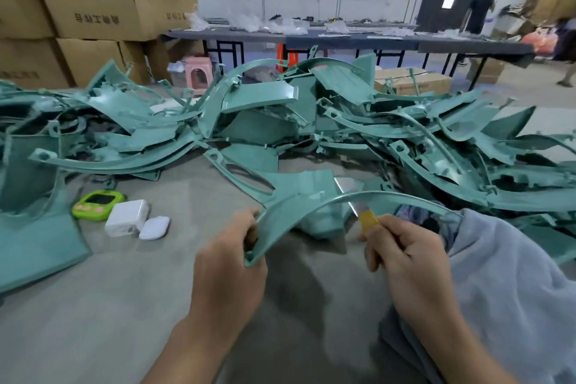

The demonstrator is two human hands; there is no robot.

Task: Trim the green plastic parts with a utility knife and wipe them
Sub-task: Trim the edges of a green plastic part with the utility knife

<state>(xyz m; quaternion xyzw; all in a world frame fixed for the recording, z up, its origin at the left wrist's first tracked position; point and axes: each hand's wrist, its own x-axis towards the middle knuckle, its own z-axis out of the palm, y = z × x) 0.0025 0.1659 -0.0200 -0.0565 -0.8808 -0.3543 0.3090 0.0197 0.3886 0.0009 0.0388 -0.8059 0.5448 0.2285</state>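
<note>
My left hand (229, 254) grips the near end of a long curved green plastic part (314, 206) that arcs up and to the right over the table. My right hand (405, 251) holds a yellow utility knife (367, 217); its blade (350, 193) points up and left and crosses the part's arched edge. A pale grey cloth (511, 284) lies under and to the right of my right forearm. A large heap of similar green plastic parts (311, 121) covers the table behind.
A green timer (96, 204), a white charger (126, 217) and a small white case (155, 227) lie left of my hands on the grey table (124, 305). Cardboard boxes (93, 9) stack at back left. A person (480, 9) stands by a long dark table (343, 37) behind.
</note>
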